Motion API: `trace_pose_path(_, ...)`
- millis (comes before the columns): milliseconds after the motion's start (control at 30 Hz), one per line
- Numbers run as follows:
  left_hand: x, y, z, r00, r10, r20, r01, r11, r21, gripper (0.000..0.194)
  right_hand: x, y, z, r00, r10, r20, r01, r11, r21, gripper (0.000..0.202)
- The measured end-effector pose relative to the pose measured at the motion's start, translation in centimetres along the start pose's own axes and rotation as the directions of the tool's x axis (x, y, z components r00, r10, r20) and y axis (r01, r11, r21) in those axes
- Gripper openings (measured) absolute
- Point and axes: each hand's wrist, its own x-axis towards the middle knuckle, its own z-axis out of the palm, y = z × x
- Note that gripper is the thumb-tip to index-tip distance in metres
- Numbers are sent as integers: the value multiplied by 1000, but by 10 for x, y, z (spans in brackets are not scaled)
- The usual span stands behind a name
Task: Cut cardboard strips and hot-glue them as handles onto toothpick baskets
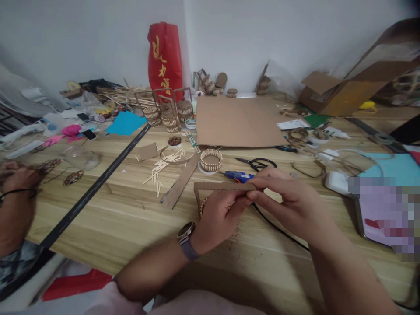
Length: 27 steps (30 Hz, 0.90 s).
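Note:
My left hand [218, 218], with a watch on its wrist, is closed around a small bucket of sticks and cardboard [202, 208], mostly hidden behind the fingers. A bent cardboard handle [223, 187] runs from the bucket across to the right. My right hand [288, 201] pinches the handle's right end between thumb and fingers, close to my left fingertips. Just behind lies a blue glue gun [238, 176], its cable passing under my right hand. Beyond it are black scissors [259, 164] and a round stick-walled ring [211, 161] on a white base.
Loose sticks [164, 166] and a cardboard strip [182, 181] lie left of the ring. Farther back are finished little buckets [170, 120] and a cardboard sheet [241, 122]. A phone [383, 218] is at right. Another person's hand [18, 179] works at far left.

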Motion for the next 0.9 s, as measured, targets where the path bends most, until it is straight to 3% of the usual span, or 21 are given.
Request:
trace_pose_path(333, -12, -9, 0, 997, -70, -23, 69, 997, -43, 29, 0, -1, -2, 998, -10, 57, 9, 1000, 17, 14)
trace_pose_path(533, -7, -9, 0, 999, -53, -1, 53, 998, -47, 28, 0, -1, -1, 998, -2, 67, 1, 1000, 25, 16)
trace_pose_path(900, -6, -3, 3, 996, 0, -87, 0, 1000, -3, 24, 0, -5, 1, 998, -1, 57, 3, 1000, -28, 18)
